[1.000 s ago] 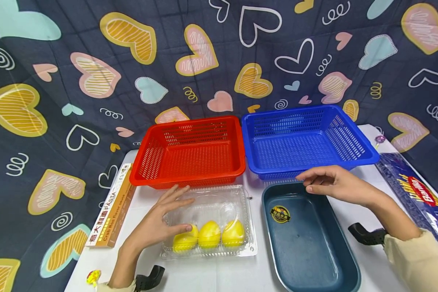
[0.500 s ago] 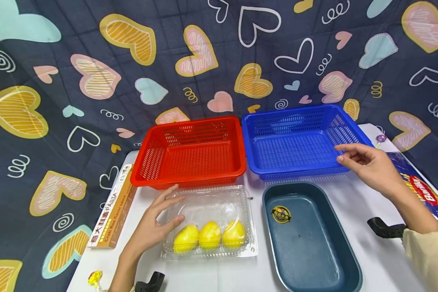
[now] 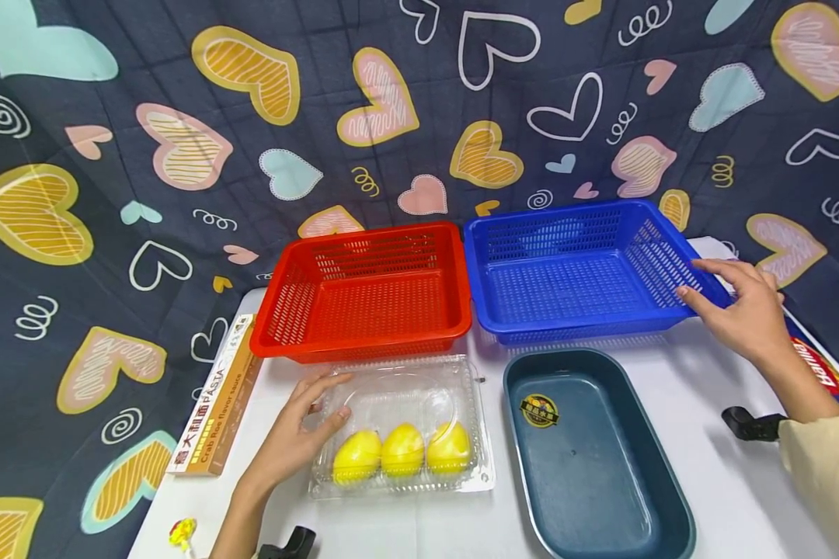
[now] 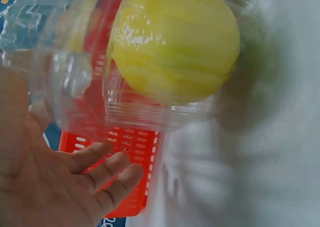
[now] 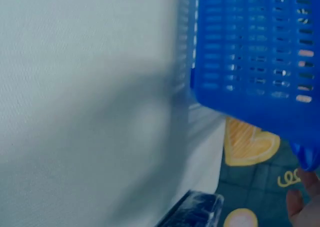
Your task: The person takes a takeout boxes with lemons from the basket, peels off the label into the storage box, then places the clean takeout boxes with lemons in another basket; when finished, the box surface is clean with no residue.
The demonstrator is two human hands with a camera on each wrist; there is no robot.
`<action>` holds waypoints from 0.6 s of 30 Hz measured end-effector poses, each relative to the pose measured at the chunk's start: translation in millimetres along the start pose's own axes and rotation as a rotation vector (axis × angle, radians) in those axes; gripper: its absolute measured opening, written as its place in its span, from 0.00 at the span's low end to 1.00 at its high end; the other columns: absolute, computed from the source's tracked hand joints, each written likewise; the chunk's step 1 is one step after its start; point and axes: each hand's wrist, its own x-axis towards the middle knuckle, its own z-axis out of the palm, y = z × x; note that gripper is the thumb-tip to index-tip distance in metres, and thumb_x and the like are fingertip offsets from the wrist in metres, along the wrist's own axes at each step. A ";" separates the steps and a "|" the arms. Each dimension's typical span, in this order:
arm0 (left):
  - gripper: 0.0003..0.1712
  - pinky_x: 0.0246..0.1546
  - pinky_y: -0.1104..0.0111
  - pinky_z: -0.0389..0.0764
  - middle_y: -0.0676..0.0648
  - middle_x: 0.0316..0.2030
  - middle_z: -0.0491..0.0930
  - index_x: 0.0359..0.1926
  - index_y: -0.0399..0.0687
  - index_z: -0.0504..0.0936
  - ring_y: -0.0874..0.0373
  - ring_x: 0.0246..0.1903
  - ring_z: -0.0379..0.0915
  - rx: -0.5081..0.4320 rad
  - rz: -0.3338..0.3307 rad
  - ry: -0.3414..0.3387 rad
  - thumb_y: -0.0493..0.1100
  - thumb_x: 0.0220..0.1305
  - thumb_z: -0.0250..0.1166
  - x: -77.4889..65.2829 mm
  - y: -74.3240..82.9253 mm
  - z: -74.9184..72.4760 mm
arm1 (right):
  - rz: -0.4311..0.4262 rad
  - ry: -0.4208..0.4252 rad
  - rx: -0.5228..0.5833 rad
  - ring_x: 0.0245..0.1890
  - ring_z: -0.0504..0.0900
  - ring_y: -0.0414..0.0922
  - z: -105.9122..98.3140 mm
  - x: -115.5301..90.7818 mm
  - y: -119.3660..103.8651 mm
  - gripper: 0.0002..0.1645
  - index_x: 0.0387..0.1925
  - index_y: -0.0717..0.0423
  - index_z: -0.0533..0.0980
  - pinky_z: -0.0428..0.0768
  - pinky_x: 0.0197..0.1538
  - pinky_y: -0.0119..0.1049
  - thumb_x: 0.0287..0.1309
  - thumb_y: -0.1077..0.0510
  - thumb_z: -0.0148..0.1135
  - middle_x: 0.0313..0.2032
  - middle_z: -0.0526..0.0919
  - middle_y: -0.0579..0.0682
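Note:
In the head view, my left hand (image 3: pixel 297 423) is at the left side of a clear plastic clamshell box (image 3: pixel 405 388), thumb and forefinger apart. Three yellow fruits (image 3: pixel 402 449) sit inside the box; their kind is unclear. The left wrist view shows my left hand's palm (image 4: pixel 60 187) with loose fingers close to the clear wall, one yellow fruit (image 4: pixel 175 44) behind the plastic. My right hand (image 3: pixel 744 310) is at the right rim of the blue basket (image 3: pixel 552 287), fingers spread and gently bent. Whether it touches that rim is unclear.
A red basket (image 3: pixel 381 303) stands left of the blue one. Before them lies a dark teal tray (image 3: pixel 580 466). A pasta box (image 3: pixel 213 411) and lollipop (image 3: pixel 182 534) lie left; a blue Barilla spaghetti pack (image 3: pixel 821 365) lies right, partly behind my right arm. A heart-patterned cloth (image 3: pixel 405 101) hangs behind.
My right hand has moved from above the teal tray, right and away from me, to the blue basket's right rim. My left hand has shifted slightly left and down beside the clamshell box.

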 end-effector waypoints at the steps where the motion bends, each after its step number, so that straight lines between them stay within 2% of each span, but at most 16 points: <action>1: 0.26 0.62 0.43 0.74 0.45 0.71 0.68 0.67 0.64 0.76 0.42 0.71 0.61 -0.008 -0.019 -0.001 0.48 0.70 0.66 -0.1 -0.1 0.5 | 0.010 -0.023 -0.007 0.64 0.60 0.73 0.2 0.6 1.8 0.32 0.66 0.62 0.73 0.51 0.57 0.73 0.64 0.52 0.66 0.67 0.71 0.71; 4: 0.24 0.57 0.53 0.76 0.49 0.69 0.71 0.67 0.66 0.75 0.47 0.65 0.67 -0.029 -0.073 -0.007 0.48 0.72 0.63 -0.8 0.2 1.2 | 0.037 -0.086 -0.022 0.70 0.54 0.75 0.8 2.6 6.3 0.40 0.71 0.61 0.67 0.45 0.63 0.79 0.65 0.46 0.65 0.73 0.64 0.69; 8: 0.24 0.50 0.62 0.76 0.47 0.68 0.72 0.69 0.65 0.73 0.50 0.56 0.69 -0.066 -0.106 -0.034 0.48 0.74 0.61 -2.2 2.6 -0.1 | 0.056 -0.162 -0.048 0.75 0.47 0.75 2.0 4.3 10.8 0.46 0.76 0.59 0.59 0.43 0.65 0.79 0.66 0.41 0.61 0.77 0.56 0.66; 11: 0.24 0.45 0.65 0.75 0.45 0.65 0.73 0.70 0.64 0.72 0.51 0.51 0.67 -0.094 -0.118 -0.069 0.49 0.76 0.58 -2.9 4.7 -2.3 | 0.066 -0.198 -0.063 0.76 0.44 0.75 2.7 5.1 13.7 0.48 0.78 0.59 0.55 0.42 0.64 0.78 0.68 0.39 0.58 0.79 0.51 0.64; 15: 0.24 0.41 0.65 0.73 0.45 0.59 0.73 0.71 0.65 0.70 0.50 0.47 0.65 -0.116 -0.146 -0.124 0.50 0.77 0.55 -2.1 5.8 -5.8 | 0.071 -0.227 -0.063 0.76 0.40 0.77 3.1 6.2 16.8 0.50 0.79 0.59 0.50 0.33 0.67 0.80 0.69 0.38 0.55 0.80 0.47 0.63; 18: 0.26 0.45 0.63 0.72 0.45 0.61 0.72 0.72 0.64 0.69 0.49 0.50 0.65 -0.130 -0.173 -0.161 0.50 0.77 0.56 -0.8 4.2 -8.4 | 0.068 -0.231 -0.064 0.75 0.40 0.78 4.0 7.1 17.3 0.50 0.80 0.59 0.50 0.29 0.67 0.81 0.69 0.38 0.55 0.80 0.46 0.63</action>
